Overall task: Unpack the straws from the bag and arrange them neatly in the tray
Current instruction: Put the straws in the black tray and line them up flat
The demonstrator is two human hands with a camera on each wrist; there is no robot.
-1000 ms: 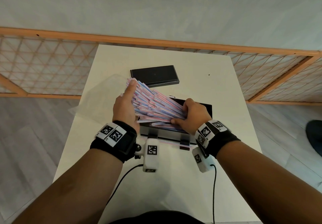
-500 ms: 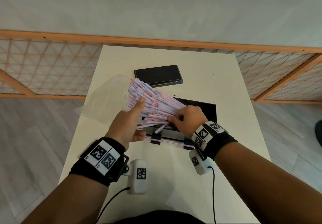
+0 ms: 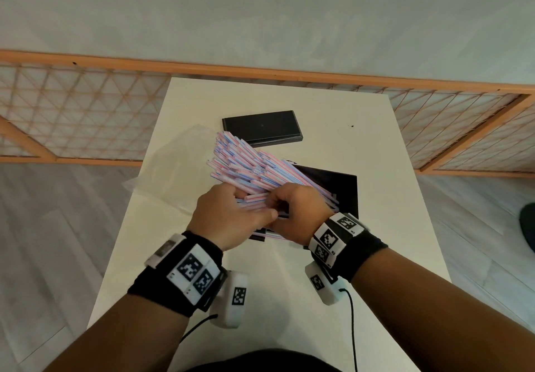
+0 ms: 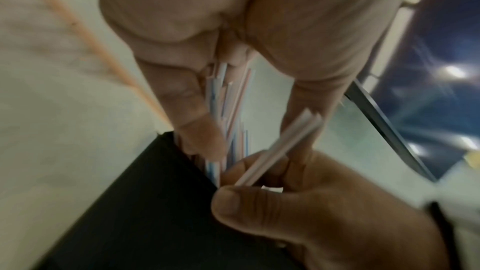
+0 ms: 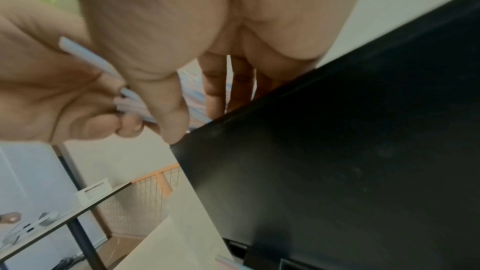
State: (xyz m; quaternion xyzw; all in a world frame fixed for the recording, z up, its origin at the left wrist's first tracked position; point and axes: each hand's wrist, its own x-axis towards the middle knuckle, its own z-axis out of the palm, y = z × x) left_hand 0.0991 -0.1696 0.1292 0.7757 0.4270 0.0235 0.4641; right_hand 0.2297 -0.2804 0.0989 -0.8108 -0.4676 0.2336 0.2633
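The straws (image 3: 254,166) fan out above the black tray (image 3: 346,189) on the surface (image 3: 362,146), the right hand (image 3: 298,206) curled around their near ends and the left hand (image 3: 228,212) pinching a few, a grip only the wrist views show.

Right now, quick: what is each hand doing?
Left hand: fingers curled round the near end of the bundle of pink-and-blue striped paper straws.
Right hand: gripping the same bundle over the black rectangular tray.
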